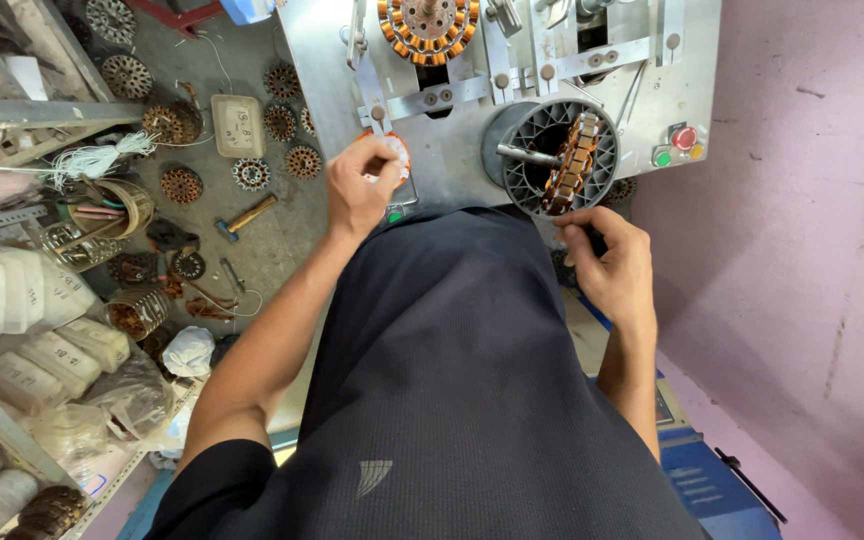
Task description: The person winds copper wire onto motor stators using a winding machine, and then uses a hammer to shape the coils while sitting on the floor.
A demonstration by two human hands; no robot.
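A: Concrete floor (282,235) left of the grey winding machine (452,160) carries scattered wound stators (181,184) and a hammer (244,216). Status of the hands?

B: Left hand (360,185) is closed around a small orange-and-white part (398,152) against the machine's front plate. Right hand (607,262), below the machine's ribbed drum (552,155), has fingertips pinched together; on what, I cannot tell.

A: Location of the copper-wound stator (572,165)?

B: Mounted on the spindle inside that drum.

A: Hazards?

B: Probably these: fingers near the drum risk entrapment if it rotates, and thin wire may snap under uneven tension.
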